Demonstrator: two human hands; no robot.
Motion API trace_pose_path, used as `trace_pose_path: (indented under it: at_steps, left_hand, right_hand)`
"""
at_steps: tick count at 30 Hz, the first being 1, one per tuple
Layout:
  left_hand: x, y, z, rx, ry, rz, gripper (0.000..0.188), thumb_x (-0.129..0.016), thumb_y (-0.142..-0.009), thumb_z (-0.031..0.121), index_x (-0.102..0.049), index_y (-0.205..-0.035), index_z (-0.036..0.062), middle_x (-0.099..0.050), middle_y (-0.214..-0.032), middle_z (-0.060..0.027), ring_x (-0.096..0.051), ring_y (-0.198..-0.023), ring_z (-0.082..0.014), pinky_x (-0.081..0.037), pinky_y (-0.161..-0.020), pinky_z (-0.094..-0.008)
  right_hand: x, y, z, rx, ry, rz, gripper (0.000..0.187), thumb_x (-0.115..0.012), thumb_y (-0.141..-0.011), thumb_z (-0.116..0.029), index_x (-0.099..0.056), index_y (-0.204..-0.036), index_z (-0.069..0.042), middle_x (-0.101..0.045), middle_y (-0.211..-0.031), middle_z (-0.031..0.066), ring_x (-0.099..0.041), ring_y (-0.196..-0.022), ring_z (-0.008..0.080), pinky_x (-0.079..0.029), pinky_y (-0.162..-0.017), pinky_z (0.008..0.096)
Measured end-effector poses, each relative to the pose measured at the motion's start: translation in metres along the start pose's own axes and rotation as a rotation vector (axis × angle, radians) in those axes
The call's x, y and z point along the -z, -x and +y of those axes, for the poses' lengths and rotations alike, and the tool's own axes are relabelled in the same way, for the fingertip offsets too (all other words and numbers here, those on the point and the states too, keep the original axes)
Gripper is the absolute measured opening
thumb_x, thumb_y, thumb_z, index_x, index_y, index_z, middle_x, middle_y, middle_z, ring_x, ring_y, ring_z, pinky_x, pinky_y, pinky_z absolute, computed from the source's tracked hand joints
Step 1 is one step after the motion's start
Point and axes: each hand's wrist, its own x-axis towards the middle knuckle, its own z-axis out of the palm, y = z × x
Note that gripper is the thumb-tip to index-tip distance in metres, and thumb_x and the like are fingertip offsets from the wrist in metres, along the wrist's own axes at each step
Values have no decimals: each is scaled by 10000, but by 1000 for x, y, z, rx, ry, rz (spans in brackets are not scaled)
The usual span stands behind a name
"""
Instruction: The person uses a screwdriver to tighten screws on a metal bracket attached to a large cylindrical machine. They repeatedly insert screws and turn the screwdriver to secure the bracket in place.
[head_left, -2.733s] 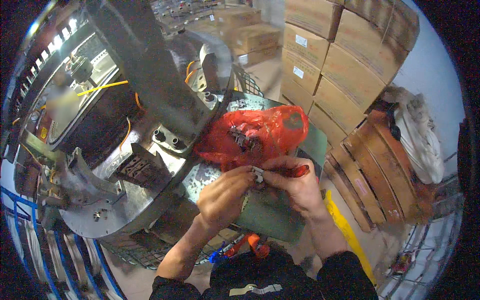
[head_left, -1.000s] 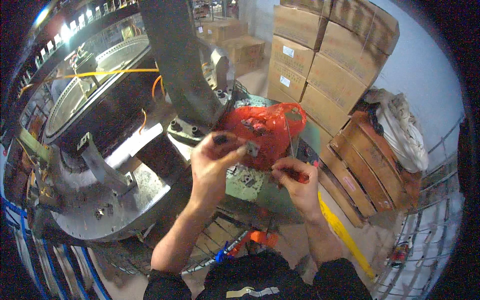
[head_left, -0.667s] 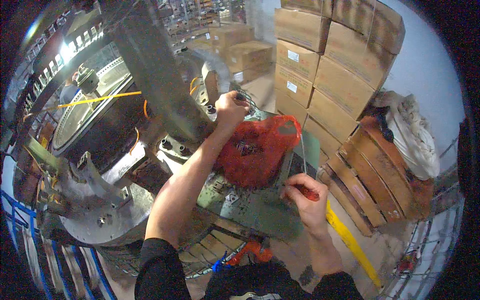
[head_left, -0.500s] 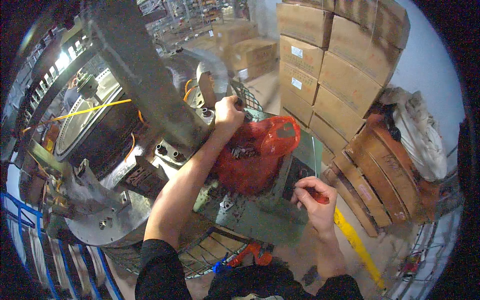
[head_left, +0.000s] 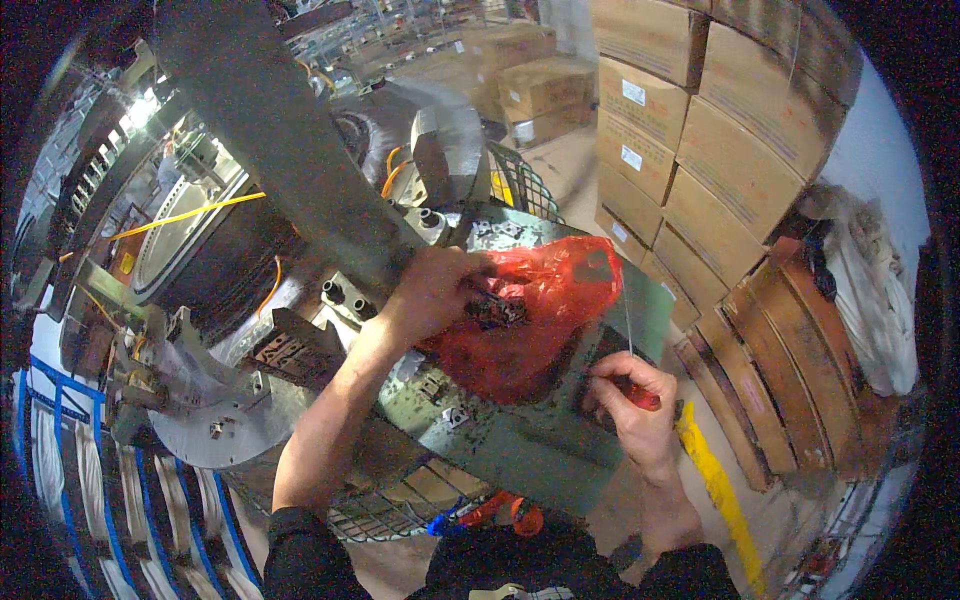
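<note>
At mid-frame, the left hand (head_left: 432, 290) reaches to a red plastic bag (head_left: 505, 372), fingertips beside the small dark metal parts (head_left: 500, 312) in it; I can't make out whether it grips 1. The right hand (head_left: 642, 430), right of centre, wraps a red-handled tool (head_left: 644, 399), thin shaft upward. Below the bag, metal pieces (head_left: 455, 416) lie on a green tabletop (head_left: 530, 462). Cardboard boxes (head_left: 745, 150) stand stacked at upper right.
</note>
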Motion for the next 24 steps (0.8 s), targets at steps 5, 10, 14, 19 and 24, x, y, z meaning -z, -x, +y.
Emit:
trace_pose_path:
  at_steps: [5, 10, 14, 19, 24]
  left_hand:
    - [-14, 3, -6, -26, 85, 44, 294, -735, -774, -6, -698, -1065, 10, -717, -929, -220, -704, -941, -430, -555, -823, -479]
    - [-16, 0, -3, -102, 13, 20, 300, -681, -777, -26, -683, -1077, -3, -715, -933, -226, -694, -967, -456, -546, -836, -484]
    - [-9, 0, 4, -4, -48, -83, 285, -754, -848, 70, -679, -1117, 15, -750, -1039, -173, -737, -997, -351, -571, -863, -439]
    - [10, 7, 18, 207, 317, 111, 258, -787, -814, 2, -663, -1040, 15, -740, -890, -123, -736, -875, -219, -586, -795, -375]
    - [31, 19, 34, 399, 851, 119, 340, -826, -826, -23, -631, -1104, -14, -733, -961, -136, -744, -869, -224, -645, -804, -376]
  right_hand:
    - [-6, 0, -1, -3, -12, -18, 96, -702, -882, 88, -719, -958, 31, -704, -913, 66, -694, -779, 141, -555, -690, 274]
    - [-4, 4, -3, 24, -5, -9, 90, -705, -889, 77, -723, -963, 31, -705, -918, 70, -702, -753, 144, -556, -672, 271]
    - [-4, 8, -3, 42, -19, 8, 91, -710, -895, 66, -727, -975, 26, -709, -907, 69, -701, -724, 138, -547, -644, 263]
    - [-5, 12, -7, -6, -15, 48, 85, -712, -907, 42, -728, -986, 14, -720, -861, 57, -692, -705, 128, -530, -621, 256]
    - [-15, 12, -11, -78, 70, 59, 98, -708, -897, 32, -720, -994, 20, -721, -792, 67, -680, -666, 134, -516, -594, 261]
